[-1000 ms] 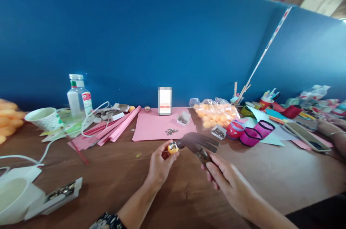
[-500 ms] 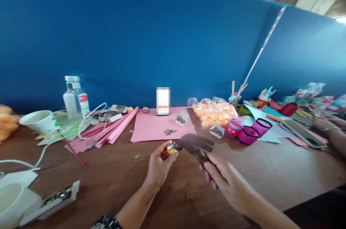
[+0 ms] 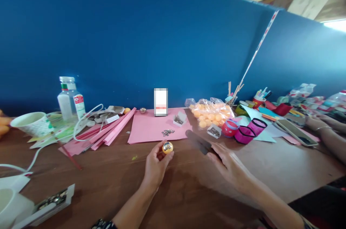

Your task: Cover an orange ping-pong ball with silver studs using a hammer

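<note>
My left hand [image 3: 156, 167] is closed around a small orange ball [image 3: 170, 151], with shiny metal tacks clustered on its upper face. To its right, my right hand [image 3: 229, 167] grips a hammer [image 3: 199, 143] by the handle. The hammer's dark head is smeared by motion and stands apart from the ball. Just beyond both hands, a small pile of metal tacks [image 3: 168, 133] lies on pink paper [image 3: 143, 128]. A little white box [image 3: 179, 121] with more tacks sits on the same paper.
Behind the hammer lie a clear bag of orange balls [image 3: 212, 113] and another tack box [image 3: 214, 131]. Purple rings [image 3: 244, 134] and a phone [image 3: 296, 132] are at right, near another person's arms [image 3: 321, 128]. A paper cup [image 3: 32, 124], cable and bottle [image 3: 67, 99] stand left.
The hammer has moved away from the ball to the right, and its head has turned. My left hand still holds the ball, with its tacked face now uncovered. The view has shifted slightly.
</note>
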A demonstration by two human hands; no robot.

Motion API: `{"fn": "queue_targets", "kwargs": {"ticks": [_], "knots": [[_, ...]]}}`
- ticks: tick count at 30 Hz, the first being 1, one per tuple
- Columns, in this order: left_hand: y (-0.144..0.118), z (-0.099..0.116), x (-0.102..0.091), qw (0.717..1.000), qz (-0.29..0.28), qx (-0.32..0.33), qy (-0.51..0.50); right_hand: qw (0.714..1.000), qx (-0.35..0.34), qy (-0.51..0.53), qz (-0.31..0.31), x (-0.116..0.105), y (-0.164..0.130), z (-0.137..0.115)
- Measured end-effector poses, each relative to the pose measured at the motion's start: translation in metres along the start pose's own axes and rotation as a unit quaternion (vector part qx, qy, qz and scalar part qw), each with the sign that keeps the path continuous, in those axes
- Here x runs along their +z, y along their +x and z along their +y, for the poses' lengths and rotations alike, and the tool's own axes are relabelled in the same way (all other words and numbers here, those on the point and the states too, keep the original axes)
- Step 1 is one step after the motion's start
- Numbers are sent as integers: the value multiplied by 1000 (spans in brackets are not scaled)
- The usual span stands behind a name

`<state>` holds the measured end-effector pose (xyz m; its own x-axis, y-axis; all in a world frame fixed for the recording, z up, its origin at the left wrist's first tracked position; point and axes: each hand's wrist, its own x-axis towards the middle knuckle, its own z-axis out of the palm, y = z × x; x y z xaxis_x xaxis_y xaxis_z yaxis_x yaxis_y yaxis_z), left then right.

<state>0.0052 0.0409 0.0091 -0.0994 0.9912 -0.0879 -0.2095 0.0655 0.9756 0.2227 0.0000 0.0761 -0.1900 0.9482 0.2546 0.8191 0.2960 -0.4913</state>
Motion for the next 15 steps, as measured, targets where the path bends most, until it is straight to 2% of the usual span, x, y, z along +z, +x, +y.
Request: {"fn": "queue_targets", "kwargs": {"ticks": [7,15], "knots": [[0,2,-1,1000,9,6,-5,984,12,-175,-28,18,9,37],[0,2,-1,1000,18,16,9,979,24,-203,-15,34,17,52]]}}
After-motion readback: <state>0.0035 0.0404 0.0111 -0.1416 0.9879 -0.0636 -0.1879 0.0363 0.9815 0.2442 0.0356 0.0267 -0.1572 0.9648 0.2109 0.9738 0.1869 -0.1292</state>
